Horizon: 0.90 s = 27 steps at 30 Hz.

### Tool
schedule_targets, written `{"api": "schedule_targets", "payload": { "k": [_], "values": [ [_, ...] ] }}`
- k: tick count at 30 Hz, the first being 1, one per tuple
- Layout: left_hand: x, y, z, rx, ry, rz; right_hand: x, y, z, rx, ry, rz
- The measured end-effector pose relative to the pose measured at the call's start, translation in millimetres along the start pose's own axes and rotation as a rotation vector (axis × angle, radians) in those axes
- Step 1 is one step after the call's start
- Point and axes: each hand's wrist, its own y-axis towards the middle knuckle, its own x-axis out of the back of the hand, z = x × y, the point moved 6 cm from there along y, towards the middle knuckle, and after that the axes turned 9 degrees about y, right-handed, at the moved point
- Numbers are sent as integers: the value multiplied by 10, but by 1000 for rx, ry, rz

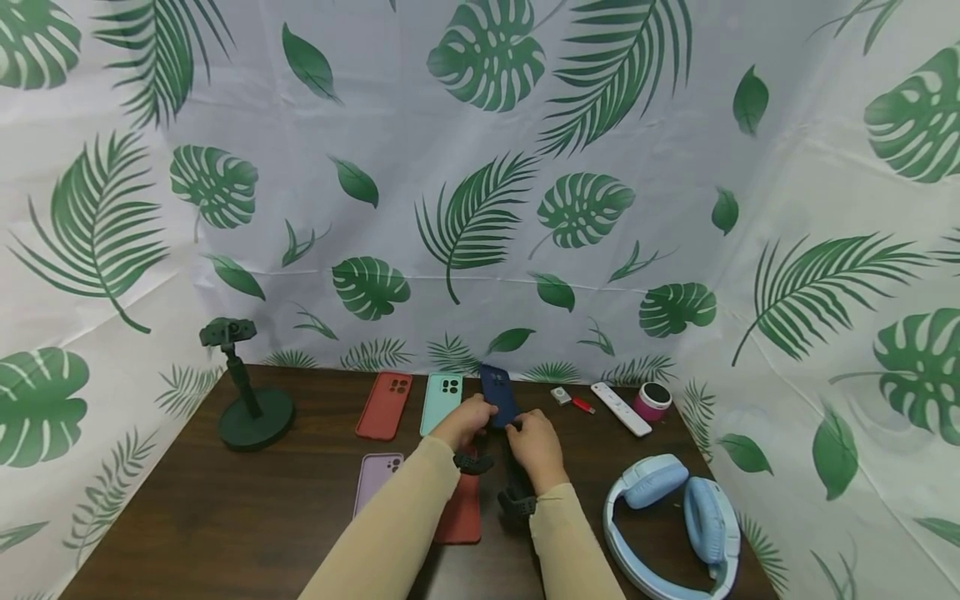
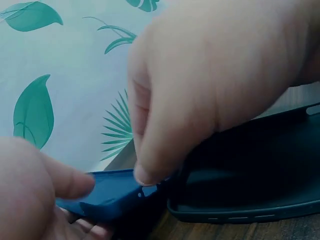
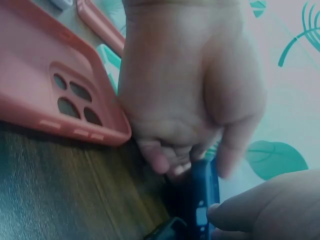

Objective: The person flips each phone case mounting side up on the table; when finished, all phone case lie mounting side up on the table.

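A dark blue phone case [image 1: 496, 388] is tilted up at the back of the table between both hands. My left hand [image 1: 463, 422] holds its left side, thumb over the edge and fingers beneath it in the left wrist view. At the case's lower end, my right hand [image 1: 537, 447] pinches the edge beside the small port cutout, thumb [image 3: 220, 215] against it. A black phone case [image 2: 250, 175] lies close beside the blue one in the left wrist view. Below my left wrist is a coral red phone case [image 1: 459, 512], partly hidden by the sleeve.
Another red case [image 1: 384, 406], a mint case [image 1: 442, 402] and a lilac case [image 1: 375, 477] lie to the left. A dark stand [image 1: 255, 417] is farther left. To the right are blue headphones [image 1: 626, 542], a white remote [image 1: 621, 408], a pink jar [image 1: 652, 403] and a red USB stick [image 1: 582, 405].
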Motion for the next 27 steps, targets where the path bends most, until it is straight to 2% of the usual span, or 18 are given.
{"api": "schedule_targets", "payload": {
  "k": [3, 8, 12, 15, 18, 22, 25, 27],
  "values": [
    [-10, 11, -8, -30, 41, -10, 18, -5, 34, -3, -53, 8],
    [-4, 10, 7, -29, 93, -59, 94, -30, 50, -37, -112, 22],
    [4, 21, 16, -27, 98, -82, 160, -35, 42, -77, -118, 44],
    [15, 43, 8, -30, 95, -124, 174, -21, 41, -82, -126, 45],
    [6, 118, 45, -29, 142, -192, 150, -20, 27, -72, -129, 32],
    [-25, 89, 38, -2, 239, -244, 110, -40, -4, -69, -105, 7],
    [-2, -69, -67, -8, 282, -246, 96, -53, -12, -73, -81, -20],
    [26, -137, -121, -38, 330, -237, 104, -57, 0, -65, -66, -45]
  ]
}}
